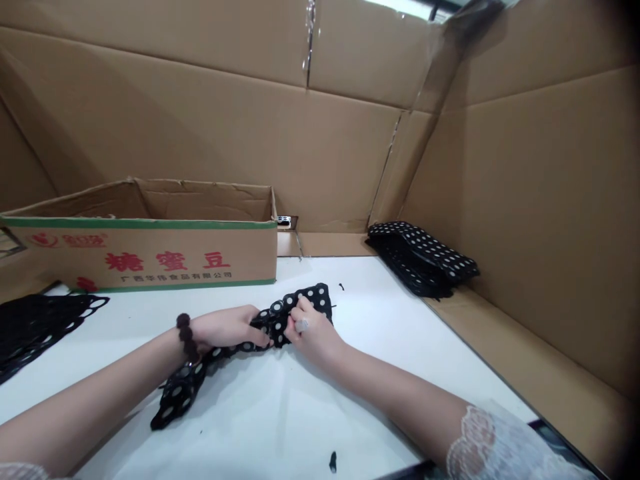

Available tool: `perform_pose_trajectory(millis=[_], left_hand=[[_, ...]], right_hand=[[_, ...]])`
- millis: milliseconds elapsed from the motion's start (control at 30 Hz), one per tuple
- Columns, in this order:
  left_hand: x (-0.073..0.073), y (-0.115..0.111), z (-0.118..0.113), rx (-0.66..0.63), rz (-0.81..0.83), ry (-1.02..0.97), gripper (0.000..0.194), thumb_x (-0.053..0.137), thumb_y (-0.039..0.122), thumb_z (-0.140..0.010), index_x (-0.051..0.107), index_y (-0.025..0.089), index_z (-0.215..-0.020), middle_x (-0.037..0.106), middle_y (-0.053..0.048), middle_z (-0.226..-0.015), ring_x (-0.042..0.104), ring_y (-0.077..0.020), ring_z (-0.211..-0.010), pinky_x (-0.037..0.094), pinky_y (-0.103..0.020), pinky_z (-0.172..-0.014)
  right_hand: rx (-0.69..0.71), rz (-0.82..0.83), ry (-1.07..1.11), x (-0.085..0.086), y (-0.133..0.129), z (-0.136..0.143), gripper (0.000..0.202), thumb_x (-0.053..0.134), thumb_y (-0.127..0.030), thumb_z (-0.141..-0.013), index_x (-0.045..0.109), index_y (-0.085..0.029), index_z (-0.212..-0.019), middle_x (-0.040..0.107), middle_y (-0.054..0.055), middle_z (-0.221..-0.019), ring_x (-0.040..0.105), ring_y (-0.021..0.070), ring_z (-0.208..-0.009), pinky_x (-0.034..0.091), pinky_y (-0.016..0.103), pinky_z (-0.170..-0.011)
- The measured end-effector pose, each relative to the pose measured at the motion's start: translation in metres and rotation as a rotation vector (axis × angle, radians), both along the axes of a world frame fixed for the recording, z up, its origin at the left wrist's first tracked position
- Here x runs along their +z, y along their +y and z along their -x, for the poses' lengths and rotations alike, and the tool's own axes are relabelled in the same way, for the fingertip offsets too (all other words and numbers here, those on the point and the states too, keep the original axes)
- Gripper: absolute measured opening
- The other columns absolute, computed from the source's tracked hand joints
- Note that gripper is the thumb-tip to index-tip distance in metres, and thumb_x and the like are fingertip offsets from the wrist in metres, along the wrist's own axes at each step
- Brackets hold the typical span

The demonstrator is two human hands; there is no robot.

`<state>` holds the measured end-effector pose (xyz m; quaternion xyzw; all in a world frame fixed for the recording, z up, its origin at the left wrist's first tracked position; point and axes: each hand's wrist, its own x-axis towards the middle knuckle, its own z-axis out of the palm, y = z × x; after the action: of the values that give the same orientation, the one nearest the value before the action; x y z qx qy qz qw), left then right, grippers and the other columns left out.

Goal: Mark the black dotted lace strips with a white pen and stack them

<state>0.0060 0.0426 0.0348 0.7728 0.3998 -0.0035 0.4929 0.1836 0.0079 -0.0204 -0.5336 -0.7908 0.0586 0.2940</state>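
A long black cloth strip with white dots (179, 393) lies slantwise over the white table, its wider end at the upper right. My left hand (233, 328), with a dark beaded bracelet at the wrist, is closed on the middle of the strip. Close to its right, my right hand (311, 328) pinches the cloth near the wider end. A ring with a pale stone shows on a finger of this hand. The fingertips of both hands are partly hidden in the cloth.
An open cardboard box (150, 257) with red lettering stands at the back left. Black lacy cloth (37, 327) lies at the left edge. Folded dotted black cloth (425, 257) is piled at the back right. Small black scraps (333, 461) lie on the white table (390, 340). Cardboard walls enclose it.
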Motion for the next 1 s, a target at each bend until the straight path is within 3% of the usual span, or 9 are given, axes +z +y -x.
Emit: perform_pose_trajectory(millis=[233,367,500,600,767,1000], left_hand=[[0.0,0.004,0.0,0.007,-0.097,0.051,0.028,0.05,0.038,-0.068,0.057,0.016,-0.081,0.059,0.0,-0.073,0.051,-0.0155,-0.064,0.037,-0.023,-0.055],[0.002,0.002,0.001,-0.006,-0.105,-0.048,0.035,0.051,0.034,-0.069,0.056,0.019,-0.1,0.062,0.0,-0.095,0.055,-0.019,-0.084,0.042,-0.025,-0.07],[0.006,0.002,0.002,-0.063,-0.01,-0.15,0.039,0.055,0.032,-0.07,0.052,0.021,-0.108,0.061,0.001,-0.102,0.054,-0.0196,-0.095,0.042,-0.027,-0.081],[0.004,0.002,0.001,-0.12,0.08,-0.209,0.038,0.058,0.032,-0.07,0.053,0.02,-0.106,0.061,0.0,-0.103,0.053,-0.0195,-0.098,0.041,-0.028,-0.085],[-0.004,0.0,0.001,-0.067,0.216,-0.265,0.036,0.06,0.027,-0.069,0.053,0.019,-0.105,0.063,-0.001,-0.098,0.055,-0.0199,-0.094,0.042,-0.031,-0.086],[-0.008,0.0,0.004,0.008,0.305,-0.282,0.028,0.059,0.023,-0.068,0.058,0.018,-0.095,0.064,-0.002,-0.094,0.057,-0.0201,-0.09,0.044,-0.03,-0.082]], right_hand=[[0.047,0.062,0.135,0.006,-0.004,-0.003,0.026,0.038,-0.022,-0.08,0.035,-0.017,-0.054,0.037,-0.001,-0.067,0.038,0.0072,-0.055,0.032,0.024,-0.054],[0.019,0.063,0.341,0.017,-0.006,-0.01,0.03,0.04,-0.025,-0.08,0.034,-0.017,-0.052,0.037,-0.001,-0.064,0.041,0.0091,-0.059,0.035,0.024,-0.059],[-0.021,-0.012,0.574,0.036,0.0,-0.022,0.03,0.04,-0.031,-0.082,0.042,-0.017,-0.055,0.046,0.002,-0.079,0.048,0.0121,-0.077,0.037,0.027,-0.075],[0.123,0.023,0.566,0.044,0.002,-0.027,0.031,0.043,-0.03,-0.081,0.047,-0.016,-0.053,0.052,0.004,-0.093,0.047,0.0162,-0.096,0.033,0.029,-0.087],[0.211,0.291,0.583,0.04,0.001,-0.026,0.027,0.041,-0.03,-0.081,0.052,-0.016,-0.06,0.053,0.001,-0.069,0.049,0.0109,-0.063,0.039,0.025,-0.064],[0.197,0.215,0.58,0.035,0.001,-0.021,0.028,0.041,-0.018,-0.077,0.041,-0.016,-0.049,0.044,-0.002,-0.059,0.044,0.0092,-0.06,0.035,0.023,-0.062]])
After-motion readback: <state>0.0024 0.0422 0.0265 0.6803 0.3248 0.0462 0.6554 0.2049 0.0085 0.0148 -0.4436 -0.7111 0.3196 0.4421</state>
